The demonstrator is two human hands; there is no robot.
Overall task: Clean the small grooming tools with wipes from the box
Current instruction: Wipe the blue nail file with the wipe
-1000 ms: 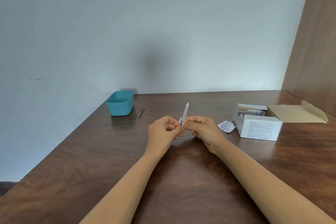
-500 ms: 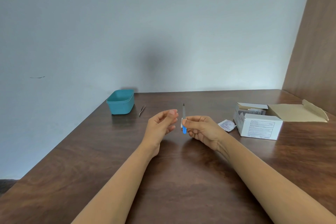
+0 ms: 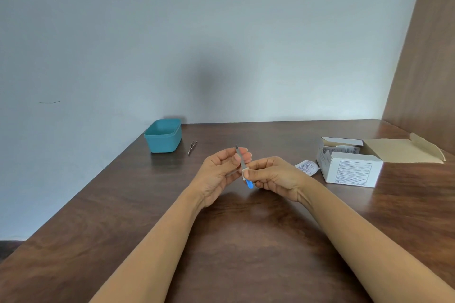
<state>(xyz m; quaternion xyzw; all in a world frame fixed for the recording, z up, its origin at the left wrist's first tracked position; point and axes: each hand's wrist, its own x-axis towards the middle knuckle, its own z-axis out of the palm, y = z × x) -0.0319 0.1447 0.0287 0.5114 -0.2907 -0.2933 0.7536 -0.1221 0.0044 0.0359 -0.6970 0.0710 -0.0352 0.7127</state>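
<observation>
A small nail file with a blue handle stands almost upright over the middle of the table. My right hand pinches it low down through a small white wipe, just above the blue tip. Just left of the file is my left hand, palm turned inward, fingers relaxed behind the blade; whether they touch it is unclear. Metal tweezers lie on the wood further back. The open white wipe box sits at the right, sachets showing inside.
A teal plastic tub stands at the table's back left corner by the wall. A torn wipe sachet lies beside the box. The box's brown flap lies flat toward a wooden side panel.
My left hand has let go of the file's base and opened beside it. The file turned from showing its flat face to its edge and now leans slightly left.
</observation>
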